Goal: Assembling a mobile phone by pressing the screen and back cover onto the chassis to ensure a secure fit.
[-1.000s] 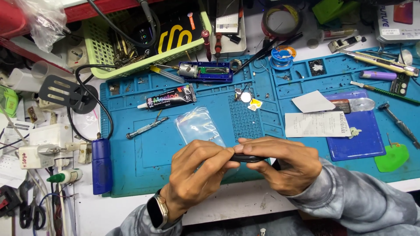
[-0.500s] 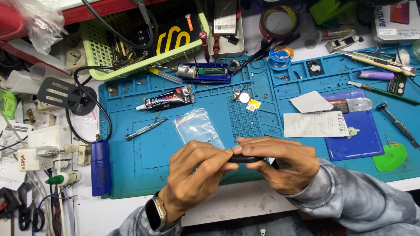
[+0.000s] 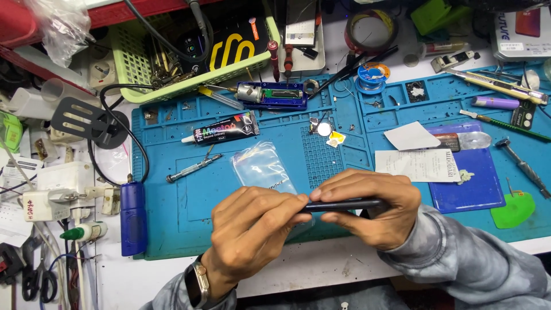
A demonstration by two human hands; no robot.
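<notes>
A thin dark phone (image 3: pixel 344 204) was held edge-on, low and just right of centre over the near edge of a blue work mat (image 3: pixel 189 212), and was pinched from both ends. The left hand (image 3: pixel 252 229) was closed on its left end with fingertips and thumb, and a watch (image 3: pixel 197 282) was worn on that wrist. The right hand (image 3: pixel 373 209) was wrapped over the top of the phone, fingers curled down and gripping it, so that most of the phone was hidden.

Just behind the hands, a clear plastic bag (image 3: pixel 265 167) was laid flat on the mat, partly covered by the left knuckles. Farther back were seen a black glue tube (image 3: pixel 221 128), a metal screwdriver (image 3: pixel 192 168) and a printed receipt (image 3: pixel 418 165) (to the right). A green basket (image 3: pixel 172 69) was set at the mat's far left corner.
</notes>
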